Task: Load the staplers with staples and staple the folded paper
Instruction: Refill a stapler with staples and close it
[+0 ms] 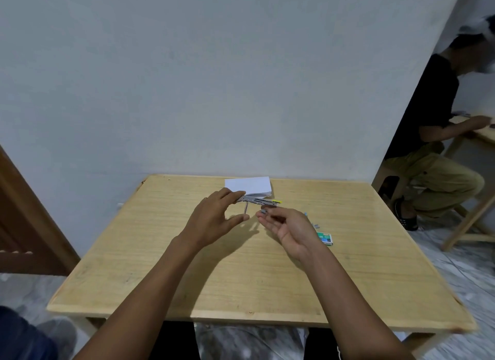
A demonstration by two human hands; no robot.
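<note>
My left hand (214,217) holds a metal stapler (258,201) by its rear end, above the middle of the wooden table (187,266). The stapler is swung open, with a thin spring rod hanging down from it and a yellow tip at its far end. My right hand (288,227) is palm up just right of the stapler, its fingertips pinching a small grey strip of staples (263,212). Folded white paper (249,185) lies at the table's far edge, behind the stapler.
A green and white staple box (325,237) lies right of my right hand, with several loose staple strips (314,224) beside it. Another person (439,134) sits at a second table on the right. A brown door (24,225) stands at left.
</note>
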